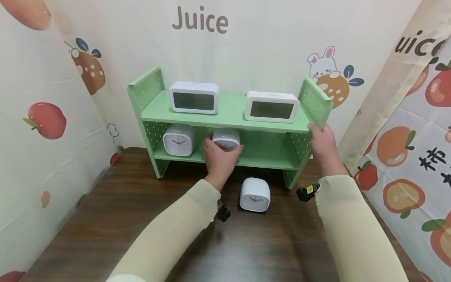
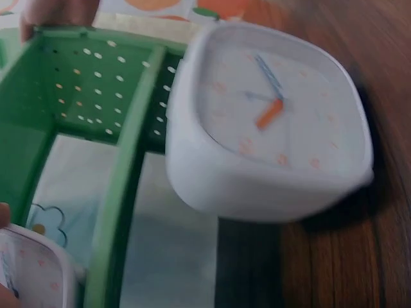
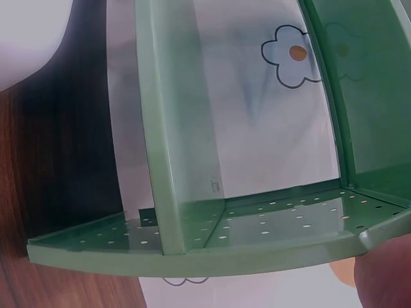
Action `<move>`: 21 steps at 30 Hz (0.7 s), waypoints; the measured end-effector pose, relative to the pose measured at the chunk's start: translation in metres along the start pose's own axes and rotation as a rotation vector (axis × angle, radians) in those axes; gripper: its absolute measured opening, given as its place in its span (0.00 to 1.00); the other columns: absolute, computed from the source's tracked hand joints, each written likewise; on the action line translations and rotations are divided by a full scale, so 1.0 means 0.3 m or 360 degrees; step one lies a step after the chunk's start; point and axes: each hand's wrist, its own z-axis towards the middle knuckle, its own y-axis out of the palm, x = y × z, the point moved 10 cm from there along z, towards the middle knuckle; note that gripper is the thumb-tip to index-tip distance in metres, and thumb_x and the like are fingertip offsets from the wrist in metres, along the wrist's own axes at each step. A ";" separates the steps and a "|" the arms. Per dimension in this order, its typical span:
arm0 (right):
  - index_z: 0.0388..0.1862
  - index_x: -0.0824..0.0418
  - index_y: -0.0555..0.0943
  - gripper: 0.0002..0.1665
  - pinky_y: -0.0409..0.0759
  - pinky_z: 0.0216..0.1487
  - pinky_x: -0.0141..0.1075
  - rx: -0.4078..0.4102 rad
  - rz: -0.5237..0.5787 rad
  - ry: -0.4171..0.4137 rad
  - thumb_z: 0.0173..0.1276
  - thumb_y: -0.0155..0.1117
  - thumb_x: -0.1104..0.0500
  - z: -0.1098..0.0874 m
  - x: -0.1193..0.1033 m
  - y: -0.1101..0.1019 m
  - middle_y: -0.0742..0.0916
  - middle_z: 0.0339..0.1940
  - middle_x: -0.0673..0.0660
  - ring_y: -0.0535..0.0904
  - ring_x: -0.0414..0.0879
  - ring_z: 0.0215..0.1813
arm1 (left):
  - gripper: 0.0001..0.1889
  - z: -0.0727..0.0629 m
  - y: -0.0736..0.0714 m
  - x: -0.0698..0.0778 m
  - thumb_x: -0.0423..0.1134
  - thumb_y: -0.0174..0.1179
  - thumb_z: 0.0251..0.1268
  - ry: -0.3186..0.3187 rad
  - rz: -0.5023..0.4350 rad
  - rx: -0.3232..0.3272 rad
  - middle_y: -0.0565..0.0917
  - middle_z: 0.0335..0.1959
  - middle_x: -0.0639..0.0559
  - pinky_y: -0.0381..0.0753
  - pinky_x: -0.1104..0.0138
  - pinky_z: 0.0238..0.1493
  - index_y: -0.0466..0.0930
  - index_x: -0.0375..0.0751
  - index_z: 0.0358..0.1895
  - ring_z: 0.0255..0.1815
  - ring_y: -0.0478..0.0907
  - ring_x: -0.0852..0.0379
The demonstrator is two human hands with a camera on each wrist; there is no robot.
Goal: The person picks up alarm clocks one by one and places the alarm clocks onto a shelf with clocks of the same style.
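In the head view my left hand (image 1: 222,157) grips a small white alarm clock (image 1: 226,135) at the lower level of a green shelf (image 1: 269,150), thumb and fingers on its two sides. Part of that clock's face is hidden behind the hand. My right hand (image 1: 323,147) holds the shelf's right side panel (image 1: 317,96) near its front edge. Another white alarm clock (image 1: 179,140) sits on the lower board at the left. A third one (image 1: 255,195) stands on the table in front of the shelf; it looms large in the left wrist view.
Two white digital clocks, one on the left (image 1: 194,98) and one on the right (image 1: 272,107), stand on the top board. The shelf stands on a dark wooden table (image 1: 148,219) against a fruit-printed curtain (image 1: 267,43). Black wrist cameras sit on both sleeves.
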 end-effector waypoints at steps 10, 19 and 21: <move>0.82 0.56 0.60 0.34 0.59 0.77 0.51 0.0013 0.0062 -0.0015 0.84 0.44 0.44 0.002 0.010 0.000 0.73 0.71 0.57 0.69 0.48 0.70 | 0.58 0.017 0.011 -0.015 0.54 0.82 0.46 0.0086 0.0013 0.0027 0.68 0.65 0.42 0.75 0.55 0.62 0.55 0.39 0.76 0.61 0.70 0.46; 0.82 0.57 0.59 0.34 0.61 0.76 0.51 0.0010 0.0099 -0.0015 0.84 0.44 0.45 0.001 0.007 0.001 0.74 0.69 0.57 0.71 0.46 0.66 | 0.59 0.023 0.016 -0.015 0.54 0.82 0.46 0.0099 0.0014 0.0026 0.67 0.67 0.41 0.74 0.54 0.63 0.53 0.39 0.77 0.62 0.69 0.45; 0.83 0.57 0.59 0.34 0.61 0.76 0.51 0.0004 0.0101 -0.0025 0.84 0.44 0.45 0.001 0.004 0.004 0.73 0.69 0.58 0.71 0.47 0.67 | 0.59 0.025 0.018 -0.016 0.54 0.82 0.46 0.0100 0.0013 0.0027 0.66 0.67 0.41 0.74 0.53 0.62 0.53 0.39 0.78 0.62 0.69 0.45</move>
